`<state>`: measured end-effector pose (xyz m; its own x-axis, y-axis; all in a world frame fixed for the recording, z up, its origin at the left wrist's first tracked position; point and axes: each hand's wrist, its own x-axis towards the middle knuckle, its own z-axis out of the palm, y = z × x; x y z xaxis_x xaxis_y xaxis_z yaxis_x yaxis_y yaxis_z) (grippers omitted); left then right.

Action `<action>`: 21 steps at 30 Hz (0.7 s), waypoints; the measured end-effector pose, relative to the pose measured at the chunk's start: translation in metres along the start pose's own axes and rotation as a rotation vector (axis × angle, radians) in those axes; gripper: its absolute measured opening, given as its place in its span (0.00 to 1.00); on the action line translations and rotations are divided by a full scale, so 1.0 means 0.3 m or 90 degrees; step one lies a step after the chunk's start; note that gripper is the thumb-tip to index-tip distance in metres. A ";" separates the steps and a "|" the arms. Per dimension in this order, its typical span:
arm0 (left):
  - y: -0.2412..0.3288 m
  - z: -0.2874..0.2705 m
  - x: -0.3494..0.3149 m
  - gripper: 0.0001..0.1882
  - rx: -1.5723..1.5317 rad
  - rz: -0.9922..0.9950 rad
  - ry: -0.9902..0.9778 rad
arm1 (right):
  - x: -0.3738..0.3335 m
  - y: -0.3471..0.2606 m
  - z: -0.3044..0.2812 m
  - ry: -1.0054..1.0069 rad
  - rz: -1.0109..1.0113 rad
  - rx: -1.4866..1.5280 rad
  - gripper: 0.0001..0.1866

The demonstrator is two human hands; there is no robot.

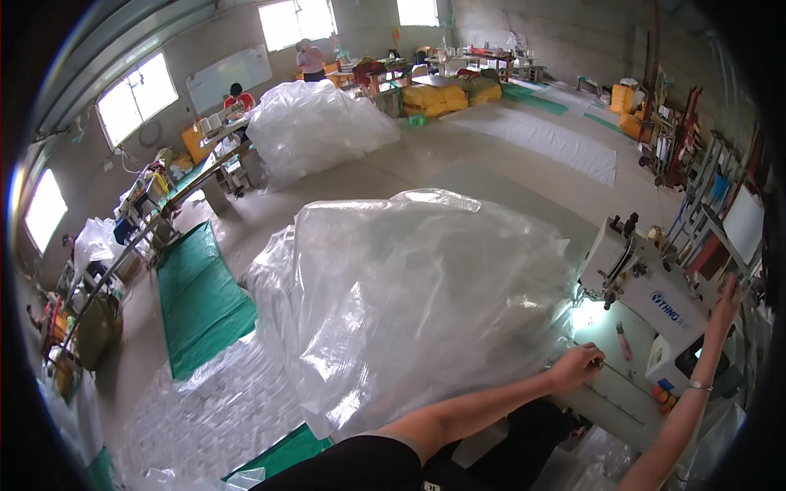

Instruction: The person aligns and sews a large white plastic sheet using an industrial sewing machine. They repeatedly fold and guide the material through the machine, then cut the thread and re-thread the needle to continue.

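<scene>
My left hand (575,368) is closed beside the sewing table (614,401), with a small dark thing at its fingertips, too small to name. A white sewing machine (647,286) stands just beyond it, its lamp glowing by the needle area. My right hand (724,303) reaches up past the machine's right end, fingers stretched upward; nothing shows in it. A small pink-handled tool (624,342) lies on the table between the machine and my left hand. Left of the machine, a large bulging heap of clear plastic sheeting (426,286) reaches up to the needle area.
Flattened clear sheeting (229,409) and a green tarp (201,295) cover the floor at left. Another plastic heap (315,131) stands farther off, near two people. Yellow bundles (434,100) lie at the back. Racks with poles (679,139) line the right wall.
</scene>
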<state>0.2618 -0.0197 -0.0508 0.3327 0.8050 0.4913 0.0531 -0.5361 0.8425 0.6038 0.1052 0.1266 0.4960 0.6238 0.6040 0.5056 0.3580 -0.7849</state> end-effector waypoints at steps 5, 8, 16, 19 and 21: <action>-0.012 0.009 0.000 0.12 -0.005 -0.034 0.010 | -0.289 -0.285 0.012 -0.002 -0.058 0.023 0.23; -0.023 -0.061 -0.022 0.14 -0.108 -0.060 0.017 | -0.577 -0.435 0.052 -0.072 0.048 0.181 0.11; 0.296 -0.006 -0.173 0.17 -0.659 -0.259 0.065 | -1.040 -0.467 -0.031 -0.180 -0.015 0.079 0.03; 0.347 0.010 -0.200 0.17 -0.629 -0.263 0.044 | -1.077 -0.463 -0.029 -0.154 -0.064 0.082 0.02; 0.373 0.021 -0.211 0.16 -0.653 -0.281 0.079 | -1.086 -0.462 -0.028 -0.146 -0.069 0.103 0.02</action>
<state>0.2526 -0.1322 0.0109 0.3768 0.9232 0.0750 -0.6767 0.2191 0.7029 0.3781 -0.1535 0.0397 0.2638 0.7093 0.6537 0.4186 0.5264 -0.7401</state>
